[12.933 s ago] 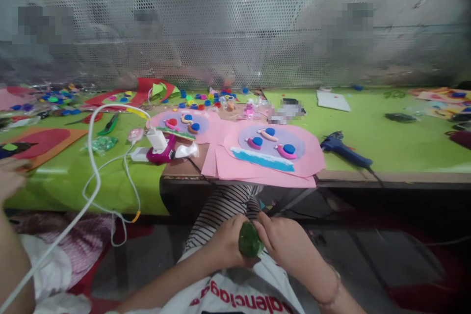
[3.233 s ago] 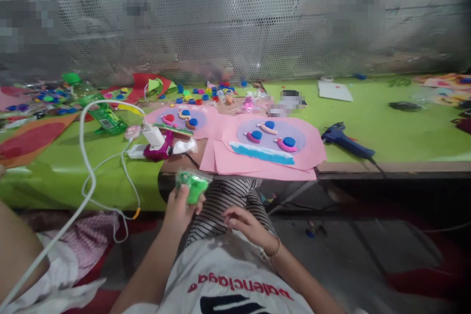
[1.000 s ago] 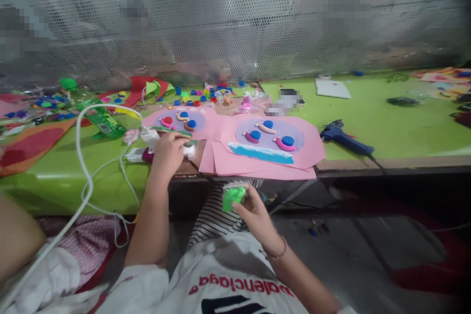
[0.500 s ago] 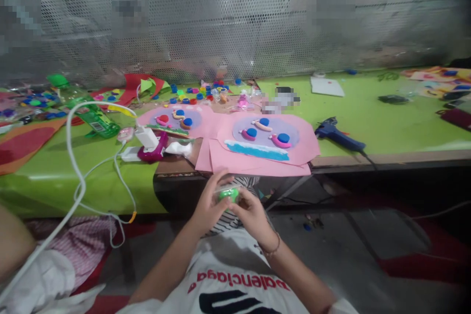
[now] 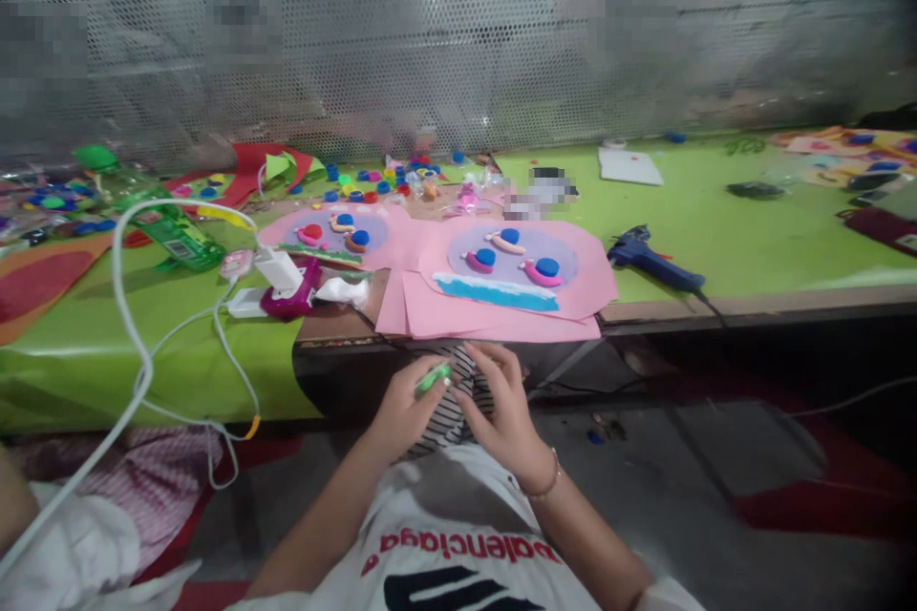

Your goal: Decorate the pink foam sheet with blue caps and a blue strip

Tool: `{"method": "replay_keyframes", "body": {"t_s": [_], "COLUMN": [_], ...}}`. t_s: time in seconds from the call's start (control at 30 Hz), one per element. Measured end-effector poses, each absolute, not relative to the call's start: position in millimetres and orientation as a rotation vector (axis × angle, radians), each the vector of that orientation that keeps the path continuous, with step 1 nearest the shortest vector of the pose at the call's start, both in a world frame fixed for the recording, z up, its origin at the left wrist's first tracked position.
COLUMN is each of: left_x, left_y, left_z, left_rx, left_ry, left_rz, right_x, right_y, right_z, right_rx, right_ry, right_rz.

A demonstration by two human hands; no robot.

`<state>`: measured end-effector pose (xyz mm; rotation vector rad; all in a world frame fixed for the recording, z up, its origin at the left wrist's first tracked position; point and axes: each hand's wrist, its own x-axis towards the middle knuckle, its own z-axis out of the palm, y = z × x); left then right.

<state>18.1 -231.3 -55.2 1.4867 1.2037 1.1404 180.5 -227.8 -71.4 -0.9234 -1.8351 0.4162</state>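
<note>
Over my lap, just below the table edge, my left hand [image 5: 407, 412] pinches a small bright green lump of modelling clay [image 5: 434, 379] between thumb and fingers. My right hand [image 5: 507, 412] is beside it, a short gap away, with fingers spread and nothing visible in them. Beyond both hands, pink card sheets [image 5: 501, 320] lie at the table edge. On them is a pink cutout [image 5: 594, 282] with lilac ovals carrying snail shapes [image 5: 543, 271] made of pink or tan clay and blue or red caps. A blue and white strip runs along its lower part.
A blue glue gun [image 5: 655, 263] lies right of the card, its cord hanging over the edge. To the left are a purple power adapter [image 5: 292, 291] with plugs, a looping white cable [image 5: 136, 325] and a green bottle [image 5: 176, 234]. Bottle caps [image 5: 387, 186] are scattered behind.
My hands have moved apart. The green clay, held between both hands before, is now in my left hand only, and my right hand has opened away from it.
</note>
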Motion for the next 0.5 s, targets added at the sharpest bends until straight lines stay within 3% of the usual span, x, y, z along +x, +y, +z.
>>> {"method": "replay_keyframes", "body": {"t_s": [0.13,0.5], "left_x": [21.4,19.2], "left_y": [-230.3,-224.7], "left_z": [-56.4,-59.8], "left_rx": [1.645,1.448], "left_ry": [1.155,1.291], "left_rz": [1.11,1.071], "right_x": [178.6,174.8], "right_y": [-233.4,-229.3], "right_z": [-67.9,-74.0], "right_rx": [-0.778,-0.749], "right_ry": [-1.976,-1.881], "right_rz": [0.342,0.564]}}
